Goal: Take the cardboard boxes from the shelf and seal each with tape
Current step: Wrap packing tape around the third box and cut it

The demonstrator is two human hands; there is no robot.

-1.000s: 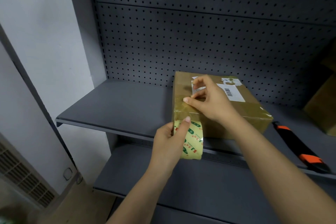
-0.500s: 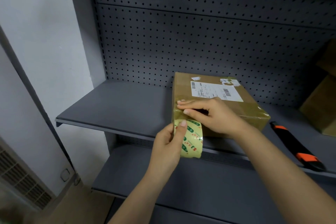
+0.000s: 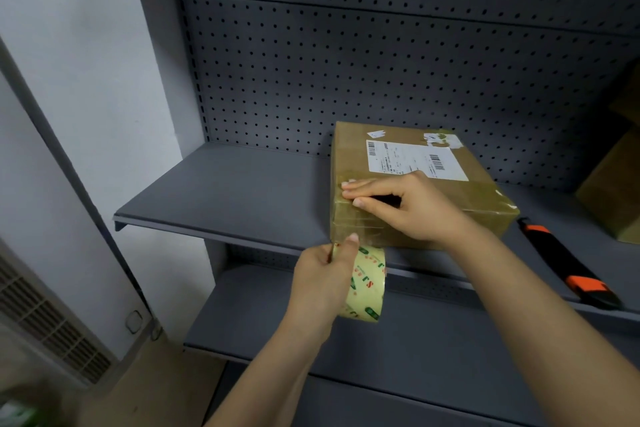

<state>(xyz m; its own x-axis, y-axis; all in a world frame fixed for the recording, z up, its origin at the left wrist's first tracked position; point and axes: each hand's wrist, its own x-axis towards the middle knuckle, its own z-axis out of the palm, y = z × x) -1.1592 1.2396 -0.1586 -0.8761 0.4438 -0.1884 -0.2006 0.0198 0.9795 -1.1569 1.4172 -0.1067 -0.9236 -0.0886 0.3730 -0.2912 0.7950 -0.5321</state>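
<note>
A brown cardboard box (image 3: 349, 149) with a white shipping label lies on the grey shelf (image 3: 225, 198), its front edge at the shelf's lip. My right hand (image 3: 408, 208) rests flat on the box's near top edge, fingers pointing left and pressing on the tape there. Just below the box's front left corner, my left hand (image 3: 325, 277) grips a roll of clear tape (image 3: 367, 291) with green and red print. A strip of tape runs from the roll up onto the box's front face.
An orange and black utility knife (image 3: 568, 267) lies on the shelf to the right of the box. More cardboard boxes (image 3: 613, 184) stand at the far right. A lower shelf (image 3: 433, 340) runs beneath; a perforated back panel stands behind, a white wall to the left.
My right hand has slid from the label area down to the box's near top edge and flattened there. The tape roll in my left hand has dropped slightly below the box.
</note>
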